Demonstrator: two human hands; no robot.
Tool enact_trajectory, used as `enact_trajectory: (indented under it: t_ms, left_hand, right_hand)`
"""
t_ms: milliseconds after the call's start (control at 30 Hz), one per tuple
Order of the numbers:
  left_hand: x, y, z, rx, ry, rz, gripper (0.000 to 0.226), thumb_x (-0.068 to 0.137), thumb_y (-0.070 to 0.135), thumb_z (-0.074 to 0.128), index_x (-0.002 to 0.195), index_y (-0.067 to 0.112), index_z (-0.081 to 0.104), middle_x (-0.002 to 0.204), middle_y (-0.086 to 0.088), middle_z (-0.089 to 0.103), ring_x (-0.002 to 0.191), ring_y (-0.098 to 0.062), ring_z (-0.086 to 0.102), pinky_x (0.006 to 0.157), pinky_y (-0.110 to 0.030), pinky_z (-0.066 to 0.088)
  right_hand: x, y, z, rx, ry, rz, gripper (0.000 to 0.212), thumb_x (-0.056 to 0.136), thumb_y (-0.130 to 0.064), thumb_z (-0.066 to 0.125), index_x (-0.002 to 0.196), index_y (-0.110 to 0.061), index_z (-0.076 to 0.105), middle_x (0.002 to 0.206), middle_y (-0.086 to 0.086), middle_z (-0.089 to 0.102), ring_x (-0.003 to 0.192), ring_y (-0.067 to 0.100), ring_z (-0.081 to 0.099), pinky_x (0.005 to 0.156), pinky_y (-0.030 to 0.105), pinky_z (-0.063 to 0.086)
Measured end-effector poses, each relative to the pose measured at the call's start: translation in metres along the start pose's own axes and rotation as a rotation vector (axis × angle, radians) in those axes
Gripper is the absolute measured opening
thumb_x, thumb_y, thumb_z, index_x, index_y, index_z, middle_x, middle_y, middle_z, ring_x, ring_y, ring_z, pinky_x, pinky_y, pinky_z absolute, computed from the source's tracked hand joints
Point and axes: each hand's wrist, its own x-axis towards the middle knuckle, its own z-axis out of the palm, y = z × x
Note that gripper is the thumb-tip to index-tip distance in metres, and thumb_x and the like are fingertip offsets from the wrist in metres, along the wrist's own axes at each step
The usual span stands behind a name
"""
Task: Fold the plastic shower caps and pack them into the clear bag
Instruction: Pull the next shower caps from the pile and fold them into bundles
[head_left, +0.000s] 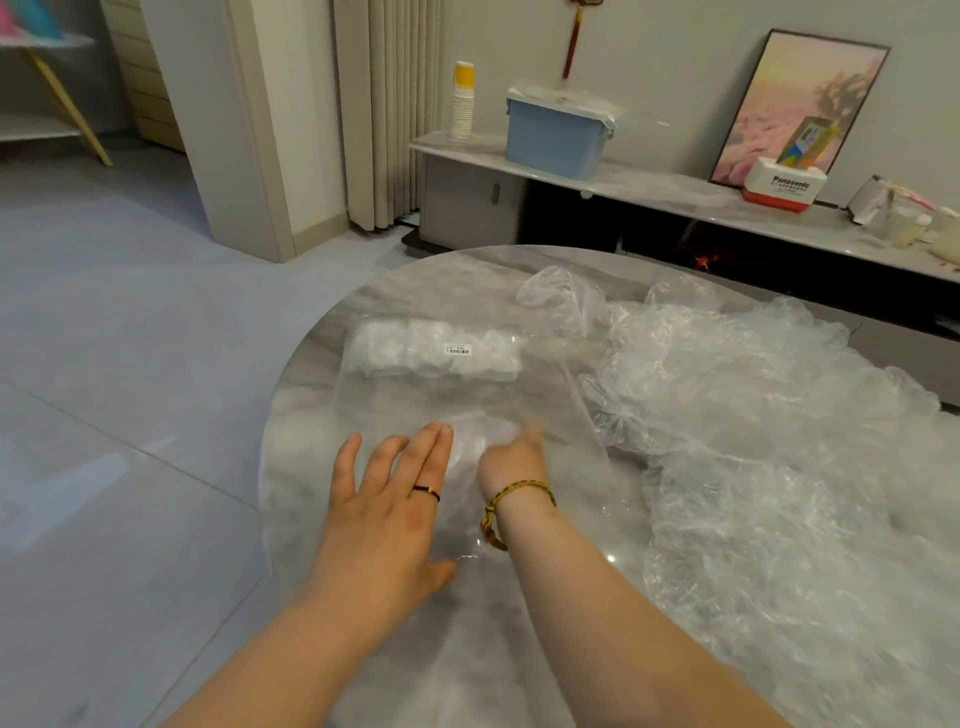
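Round desk (306, 395), its curved left edge near the left grip (384, 499), fingers straight and spread on the clear bag (395, 405); right grip (511, 457) blurred, spread or pinching cannot be told; folded caps (431, 348) at the bag's far end; loose shower caps (779, 441) heaped to the right; open floor (130, 364) to the left

The white and red box (783, 185) on the shelf (649, 189) reads "Panasonic". The barcode sticker (457, 348) on the clear bag (431, 358) is too small to read.

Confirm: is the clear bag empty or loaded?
Partly loaded: folded caps fill the far end of the clear bag, by the barcode label; its middle lies flat.
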Motion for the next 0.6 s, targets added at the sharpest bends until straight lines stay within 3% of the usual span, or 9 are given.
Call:
enact_trajectory:
  t_ms: [67, 133, 200, 300, 367, 433, 467, 533, 600]
  left_hand:
    - [-0.004, 0.007, -0.003, -0.011, 0.051, 0.029, 0.123, 0.02, 0.051, 0.088, 0.124, 0.005, 0.041, 0.121, -0.004, 0.046, 0.101, -0.023, 0.043, 0.103, -0.041, 0.008]
    - [-0.007, 0.013, -0.003, -0.017, 0.095, 0.06, 0.121, 0.02, 0.046, 0.089, 0.124, 0.006, 0.042, 0.117, -0.005, 0.058, 0.1, -0.024, 0.043, 0.103, -0.04, 0.009]
    - [-0.008, 0.014, -0.004, -0.013, 0.142, 0.082, 0.12, 0.019, 0.043, 0.091, 0.122, 0.007, 0.043, 0.111, -0.005, 0.066, 0.098, -0.023, 0.044, 0.104, -0.039, 0.009]
    - [-0.009, 0.011, -0.001, -0.017, 0.204, 0.109, 0.113, 0.023, 0.041, 0.092, 0.12, 0.009, 0.043, 0.114, -0.003, 0.06, 0.1, -0.021, 0.044, 0.105, -0.039, 0.009]
    - [-0.01, 0.008, -0.002, -0.052, 0.216, 0.142, 0.094, 0.037, 0.042, 0.088, 0.117, 0.016, 0.045, 0.117, 0.002, 0.047, 0.103, -0.02, 0.043, 0.106, -0.038, 0.009]
    - [-0.009, 0.002, -0.003, -0.158, 0.264, 0.181, 0.05, 0.061, 0.046, 0.067, 0.106, 0.03, 0.051, 0.116, 0.011, 0.045, 0.109, -0.011, 0.044, 0.107, -0.035, 0.01]
    - [-0.009, -0.001, -0.006, -0.28, 0.278, 0.137, 0.034, 0.066, 0.047, 0.056, 0.097, 0.037, 0.054, 0.115, 0.02, 0.046, 0.111, -0.001, 0.043, 0.108, -0.03, 0.015]
    - [-0.003, -0.009, -0.018, -0.617, 0.312, -0.135, 0.027, 0.066, 0.052, 0.051, 0.087, 0.037, 0.058, 0.111, 0.032, 0.048, 0.109, 0.015, 0.04, 0.1, -0.012, 0.026]
    - [0.002, -0.023, -0.02, -0.83, 0.384, -0.483, 0.022, 0.073, 0.049, 0.058, 0.086, 0.032, 0.06, 0.11, 0.025, 0.048, 0.111, 0.007, 0.044, 0.095, -0.007, 0.028]
  right_hand:
    - [0.009, -0.007, -0.001, 0.024, 0.058, 0.023, 0.054, 0.094, 0.002, 0.033, 0.143, -0.013, 0.02, 0.128, 0.017, 0.047, 0.109, 0.028, 0.05, 0.089, 0.029, 0.039]
    - [0.018, -0.01, -0.002, -0.019, 0.093, 0.022, 0.053, 0.094, 0.0, 0.033, 0.144, -0.011, 0.018, 0.135, 0.016, 0.043, 0.119, 0.03, 0.047, 0.092, 0.03, 0.038]
    - [0.028, -0.011, -0.001, -0.09, 0.124, 0.02, 0.054, 0.094, 0.0, 0.032, 0.144, -0.012, 0.017, 0.131, 0.018, 0.047, 0.116, 0.031, 0.05, 0.092, 0.032, 0.04]
    - [0.04, -0.012, -0.005, -0.238, 0.145, 0.018, 0.05, 0.094, -0.001, 0.033, 0.141, -0.012, 0.022, 0.126, 0.019, 0.05, 0.113, 0.031, 0.052, 0.09, 0.035, 0.041]
    - [0.047, -0.01, -0.009, -0.29, 0.151, 0.004, 0.048, 0.094, -0.003, 0.033, 0.14, -0.013, 0.026, 0.125, 0.018, 0.051, 0.112, 0.031, 0.052, 0.088, 0.035, 0.042]
    - [0.054, -0.007, -0.01, -0.295, 0.159, -0.022, 0.046, 0.093, -0.005, 0.034, 0.139, -0.013, 0.03, 0.126, 0.015, 0.051, 0.113, 0.03, 0.05, 0.091, 0.033, 0.04]
    - [0.057, -0.004, -0.011, -0.301, 0.176, -0.02, 0.047, 0.093, -0.004, 0.033, 0.139, -0.015, 0.03, 0.121, 0.014, 0.053, 0.11, 0.03, 0.052, 0.091, 0.034, 0.04]
    - [0.063, 0.0, -0.011, -0.342, 0.198, -0.013, 0.049, 0.093, -0.004, 0.031, 0.139, -0.019, 0.028, 0.101, 0.01, 0.054, 0.1, 0.028, 0.055, 0.083, 0.032, 0.041]
    - [0.07, 0.002, -0.012, -0.382, 0.211, -0.012, 0.048, 0.093, -0.004, 0.032, 0.138, -0.019, 0.028, 0.096, 0.01, 0.056, 0.1, 0.029, 0.058, 0.08, 0.033, 0.042]
